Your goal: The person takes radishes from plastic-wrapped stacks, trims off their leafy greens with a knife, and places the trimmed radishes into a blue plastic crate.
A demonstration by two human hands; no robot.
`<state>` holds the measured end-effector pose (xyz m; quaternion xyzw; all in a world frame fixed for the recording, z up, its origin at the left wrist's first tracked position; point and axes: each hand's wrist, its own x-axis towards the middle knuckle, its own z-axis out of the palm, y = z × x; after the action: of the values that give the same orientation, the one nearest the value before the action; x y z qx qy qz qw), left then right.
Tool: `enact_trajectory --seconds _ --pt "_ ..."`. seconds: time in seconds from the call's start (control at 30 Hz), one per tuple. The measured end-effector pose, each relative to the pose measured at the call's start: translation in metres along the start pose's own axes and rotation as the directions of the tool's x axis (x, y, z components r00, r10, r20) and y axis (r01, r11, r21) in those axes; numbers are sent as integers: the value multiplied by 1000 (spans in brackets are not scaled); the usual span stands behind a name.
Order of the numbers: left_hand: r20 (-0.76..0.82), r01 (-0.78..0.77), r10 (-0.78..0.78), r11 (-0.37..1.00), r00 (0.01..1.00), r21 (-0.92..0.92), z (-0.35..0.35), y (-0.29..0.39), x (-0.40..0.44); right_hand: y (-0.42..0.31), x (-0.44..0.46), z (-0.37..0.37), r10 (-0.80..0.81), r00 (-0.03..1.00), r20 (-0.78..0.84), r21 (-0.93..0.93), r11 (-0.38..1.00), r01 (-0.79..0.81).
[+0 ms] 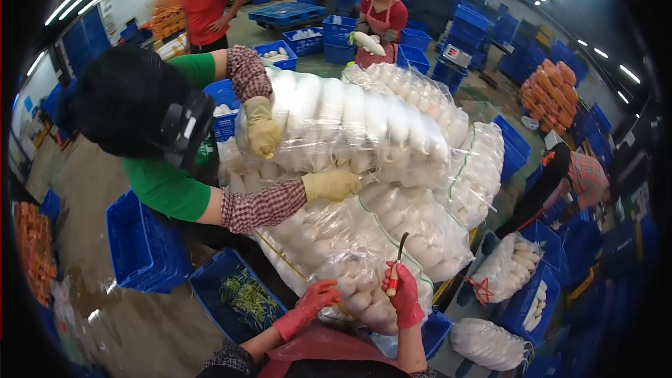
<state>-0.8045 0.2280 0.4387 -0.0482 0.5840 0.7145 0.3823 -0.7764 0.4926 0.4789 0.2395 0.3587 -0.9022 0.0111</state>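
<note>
Left hand [319,299], pink-gloved: fingers bent at the near side of a clear bag of white radishes [334,245]; grip cannot be told. Right hand [404,297], pink-gloved: closed round the handle of a curved-blade knife [395,277], blade upward, before the same bag. Beyond: co-worker's yellow gloves [332,185] at an upper radish bag [350,115]. Near left: blue crate [210,281] holding green trimmings [246,297].

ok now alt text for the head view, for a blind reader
Pink-gloved right hand holding a curved knife, left hand beside clear bags of long white radishes; a co-worker in green handles the pile, blue crates around.
</note>
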Motion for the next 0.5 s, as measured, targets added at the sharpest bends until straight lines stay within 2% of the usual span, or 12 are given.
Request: enact_trajectory --seconds 0.07,0.13,0.23,0.33,0.4,0.47,0.5 --pt "29 3 -4 999 1000 35 -1 5 5 -1 10 5 -14 1000 -4 17 1000 15" --pt "63 14 -20 996 998 89 -5 5 7 2 28 10 -40 997 67 -55 998 44" --pt "102 55 -62 996 993 65 -5 6 19 -10 40 27 -56 995 78 -106 992 64" --pt "90 69 -78 993 993 94 0 8 27 -31 41 29 -86 996 25 -176 980 89" --pt "101 21 -27 998 995 64 1 8 26 -45 45 25 -73 997 31 -213 974 78" --pt "65 24 -27 999 998 45 6 12 27 -52 54 14 -110 988 110 -228 965 133" --pt "37 18 -19 999 999 29 9 10 29 -57 56 17 -106 991 82 -275 953 125"
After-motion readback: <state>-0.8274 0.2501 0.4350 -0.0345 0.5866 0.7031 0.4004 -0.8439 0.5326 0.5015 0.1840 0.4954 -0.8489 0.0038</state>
